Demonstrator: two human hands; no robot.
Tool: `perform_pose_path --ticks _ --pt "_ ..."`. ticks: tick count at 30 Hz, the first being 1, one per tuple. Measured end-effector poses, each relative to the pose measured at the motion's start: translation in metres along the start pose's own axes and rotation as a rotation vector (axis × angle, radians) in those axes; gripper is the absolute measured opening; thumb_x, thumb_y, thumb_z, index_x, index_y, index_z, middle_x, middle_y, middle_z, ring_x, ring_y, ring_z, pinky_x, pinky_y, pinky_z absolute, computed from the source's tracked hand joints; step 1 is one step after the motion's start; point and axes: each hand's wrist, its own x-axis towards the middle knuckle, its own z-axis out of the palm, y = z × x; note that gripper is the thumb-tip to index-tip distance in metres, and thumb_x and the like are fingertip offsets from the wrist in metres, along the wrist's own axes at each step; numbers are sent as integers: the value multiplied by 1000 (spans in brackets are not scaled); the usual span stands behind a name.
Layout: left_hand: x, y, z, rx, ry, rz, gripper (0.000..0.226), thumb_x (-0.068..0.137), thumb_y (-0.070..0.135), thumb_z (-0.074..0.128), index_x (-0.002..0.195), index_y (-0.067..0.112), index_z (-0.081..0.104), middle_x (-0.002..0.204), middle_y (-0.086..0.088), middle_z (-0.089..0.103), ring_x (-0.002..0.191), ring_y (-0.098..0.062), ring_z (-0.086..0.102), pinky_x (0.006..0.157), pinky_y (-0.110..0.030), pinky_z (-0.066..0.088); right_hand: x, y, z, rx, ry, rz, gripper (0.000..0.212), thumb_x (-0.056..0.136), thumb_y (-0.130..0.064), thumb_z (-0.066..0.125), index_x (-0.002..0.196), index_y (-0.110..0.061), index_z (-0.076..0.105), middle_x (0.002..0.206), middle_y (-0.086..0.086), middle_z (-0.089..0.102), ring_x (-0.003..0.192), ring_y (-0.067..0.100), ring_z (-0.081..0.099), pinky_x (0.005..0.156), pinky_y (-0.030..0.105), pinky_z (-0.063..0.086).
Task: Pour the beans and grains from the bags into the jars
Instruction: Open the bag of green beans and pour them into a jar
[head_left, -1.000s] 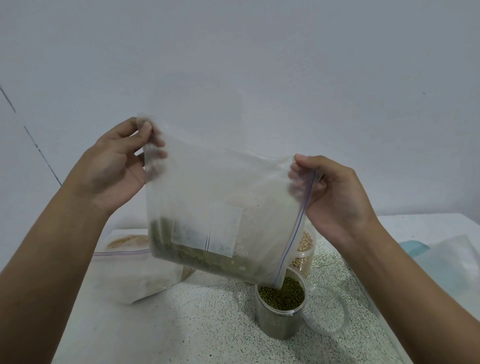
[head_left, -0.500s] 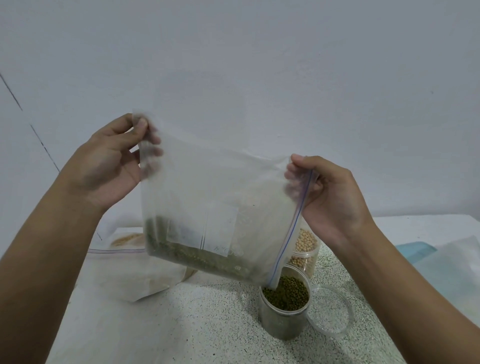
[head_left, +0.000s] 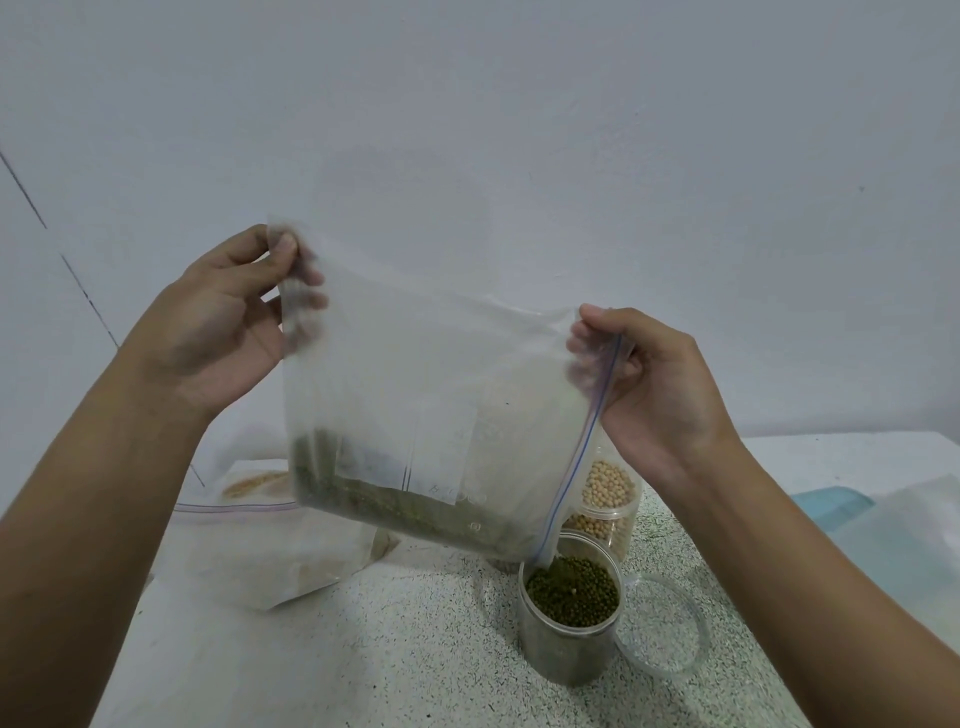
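Plain pale wall (head_left: 519, 104) behind; speckled bench (head_left: 389, 649) below.

Zip bag (head_left: 431, 364) is held in the air over the bench, tilted down toward the right. Left grip (head_left: 223, 332) is closed on the raised corner, the film pinched between thumb and fingers. Right grip (head_left: 660, 384) is closed on the zip edge near its upper end. Green beans (head_left: 415, 512) are gathered along the low side of the bag. The lowest corner of the zip mouth is set just over the open green-bean jar (head_left: 569, 639), which is seen filled nearly to the rim. Whether beans are running at this instant cannot be told.

Risks, as judged:
- Overflow is likely if the whole remainder is released, since little room is left in the jar while a fair band of beans is left in the bag.
- A sudden rush is expected if the left corner is raised too steeply; beans would be bounced off the heap onto the bench.
- The mouth corner is limp film; if it is let wander off the rim, beans would be spilled beside the clear lid (head_left: 696, 639) or toward the pale-bean jar (head_left: 605, 499) just behind.
- The jar is not steadied by anything, so it could be tipped if it is nudged by the bag.
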Motion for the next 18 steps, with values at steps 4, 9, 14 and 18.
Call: perform_pose_path --ticks 4,9,14,18 --pt "-1 -1 -1 -8 5 -1 23 98 24 57 77 26 67 78 6 64 69 -13 63 61 -25 49 3 1 0 -6 -7 -7 3 71 -11 72 69 -9 71 68 2 66 64 12 64 66 23 44" --pt "-1 -2 -1 0 1 -1 23 100 24 55 80 26 67 78 7 63 70 -12 63 62 -25 50 6 0 1 -11 13 -8 2 69 -11 72 68 -9 72 68 2 66 64 12 65 66 23 45" --pt "0 -2 0 -12 -4 -3 28 101 23 54 77 28 68 78 6 63 70 -13 62 62 -26 49 8 -4 2 -12 22 -11 3 69 -11 72 69 -9 71 67 2 66 63 12 65 67 23 44" --pt "2 -3 2 -33 -18 -15 30 100 23 55 74 28 69 78 6 63 69 -13 62 62 -26 50 9 -6 1 -12 34 -18 6 72 -9 72 66 -10 72 67 2 67 64 12 65 64 22 46"
